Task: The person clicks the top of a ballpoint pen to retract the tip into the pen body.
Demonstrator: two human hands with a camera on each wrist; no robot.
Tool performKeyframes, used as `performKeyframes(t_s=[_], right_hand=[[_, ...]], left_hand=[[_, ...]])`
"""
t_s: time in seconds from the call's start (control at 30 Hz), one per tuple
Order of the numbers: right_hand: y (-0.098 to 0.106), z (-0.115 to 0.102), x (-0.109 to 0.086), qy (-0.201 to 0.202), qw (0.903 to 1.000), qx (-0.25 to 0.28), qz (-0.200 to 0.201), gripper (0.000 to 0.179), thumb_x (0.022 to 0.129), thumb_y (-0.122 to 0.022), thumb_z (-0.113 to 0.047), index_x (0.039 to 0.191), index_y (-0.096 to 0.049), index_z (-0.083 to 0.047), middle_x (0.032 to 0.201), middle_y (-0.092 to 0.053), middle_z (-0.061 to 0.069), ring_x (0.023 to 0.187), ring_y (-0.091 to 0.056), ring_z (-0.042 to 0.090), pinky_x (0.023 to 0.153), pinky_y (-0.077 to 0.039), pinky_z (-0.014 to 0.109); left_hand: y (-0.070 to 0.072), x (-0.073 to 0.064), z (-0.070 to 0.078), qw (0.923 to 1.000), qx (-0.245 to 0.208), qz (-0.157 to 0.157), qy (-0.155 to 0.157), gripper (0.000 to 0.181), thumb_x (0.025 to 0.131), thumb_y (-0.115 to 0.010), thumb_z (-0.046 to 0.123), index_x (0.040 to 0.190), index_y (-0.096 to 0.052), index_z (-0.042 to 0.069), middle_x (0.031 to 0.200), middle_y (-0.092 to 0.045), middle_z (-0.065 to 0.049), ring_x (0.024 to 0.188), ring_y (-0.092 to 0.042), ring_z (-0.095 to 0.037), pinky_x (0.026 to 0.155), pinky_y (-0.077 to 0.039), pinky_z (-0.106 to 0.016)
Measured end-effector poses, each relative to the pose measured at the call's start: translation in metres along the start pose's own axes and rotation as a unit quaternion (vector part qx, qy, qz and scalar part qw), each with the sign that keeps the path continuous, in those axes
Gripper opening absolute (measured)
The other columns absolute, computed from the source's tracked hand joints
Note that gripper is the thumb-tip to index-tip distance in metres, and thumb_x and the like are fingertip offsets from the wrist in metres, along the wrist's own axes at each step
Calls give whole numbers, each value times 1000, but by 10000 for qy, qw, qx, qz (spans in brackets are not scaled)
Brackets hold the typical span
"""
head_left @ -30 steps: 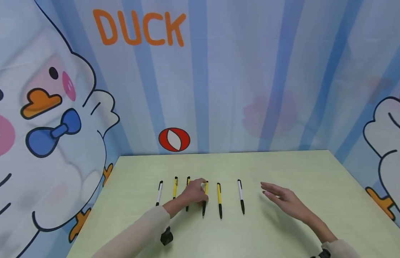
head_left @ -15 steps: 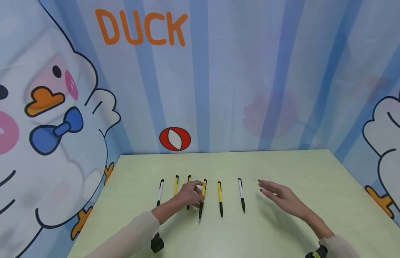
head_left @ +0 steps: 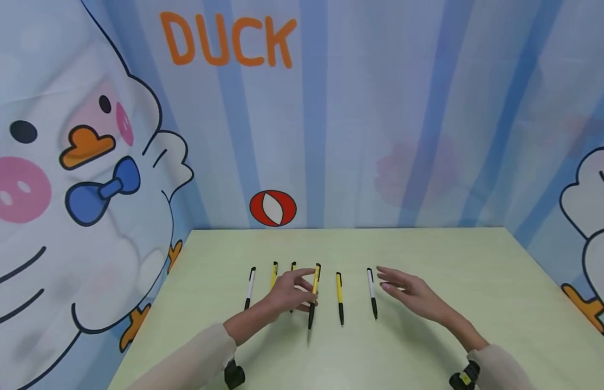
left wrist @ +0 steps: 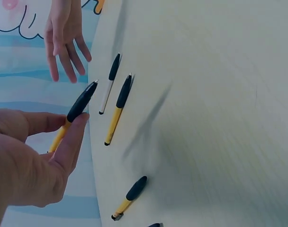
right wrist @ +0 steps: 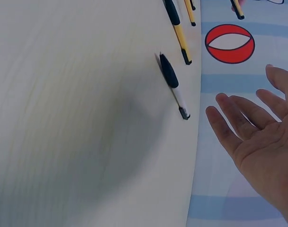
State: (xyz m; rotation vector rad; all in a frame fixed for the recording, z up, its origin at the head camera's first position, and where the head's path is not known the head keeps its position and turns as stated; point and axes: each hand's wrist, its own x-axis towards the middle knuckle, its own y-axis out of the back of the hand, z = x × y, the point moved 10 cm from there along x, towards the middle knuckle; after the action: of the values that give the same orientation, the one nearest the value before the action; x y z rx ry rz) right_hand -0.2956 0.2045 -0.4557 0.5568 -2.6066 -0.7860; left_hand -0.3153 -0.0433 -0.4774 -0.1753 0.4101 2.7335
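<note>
The left hand (head_left: 289, 292) pinches a yellow pen (head_left: 316, 279) between thumb and fingers, black end downward, raised above the surface (head_left: 360, 357). A second yellow pen (head_left: 339, 292) and a white pen (head_left: 371, 287) lie to its right. The right hand (head_left: 414, 293), fingers loosely extended, holds nothing near the white pen. Three further pens (head_left: 274, 272) lie leftward; partly obscured, their exact spacing cannot be confirmed.

Lt. yellow tbl (head_left: 370, 357) sits before blue-striped bkgd (head_left: 350, 108) w/ orange "DUCK" lettering (head_left: 223, 40).
</note>
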Motion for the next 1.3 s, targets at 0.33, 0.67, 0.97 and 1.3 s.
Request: performKeyframes(t_s=[0.33, 0.67, 0.97, 1.3], right_hand=[[-36, -10, 24, -203, 9992, 160, -303, 69, 104, -61, -24, 161, -28, -7, 158, -40, 29, 132, -57, 45, 103, -56, 50], [-70, -24, 41, 114, 9949, 685, -739, 95, 94, -75, -23, 166, -13, -18, 161, -36, 28, 138, -49, 50, 106, -51, 62], [-83, -30, 40, 240, 9924, 906, -804, 99, 91, -79, -20, 165, -14, -15, 162, -34, 26, 139, -48, 49, 107, -50, 64], [-89, -40, 43, 323, 9888, 1120, -930, 98, 90, -79, -19, 163, -14, -4, 153, -40, 37, 136, -49, 53, 103, -52, 63]], left_hand=[[-7, -9, 10, 9980, -579, 144, -226, 62, 89, -76, 0, 145, -52, 5, 106, -69, -16, 87, -79, -30, 71, -66, -40], [-27, -15, 17, 9977, -664, 33, -147, 64, 88, -78, 2, 147, -54, 12, 105, -70, -14, 85, -78, -24, 68, -66, -39], [-35, -15, 13, 9970, -766, -74, -100, 68, 88, -77, 3, 150, -53, 18, 104, -71, -12, 80, -75, -17, 68, -66, -38], [-30, -10, 9, 9936, -1118, -6, -145, 67, 86, -79, -2, 147, -56, 12, 104, -70, -14, 72, -74, -12, 65, -66, -37]])
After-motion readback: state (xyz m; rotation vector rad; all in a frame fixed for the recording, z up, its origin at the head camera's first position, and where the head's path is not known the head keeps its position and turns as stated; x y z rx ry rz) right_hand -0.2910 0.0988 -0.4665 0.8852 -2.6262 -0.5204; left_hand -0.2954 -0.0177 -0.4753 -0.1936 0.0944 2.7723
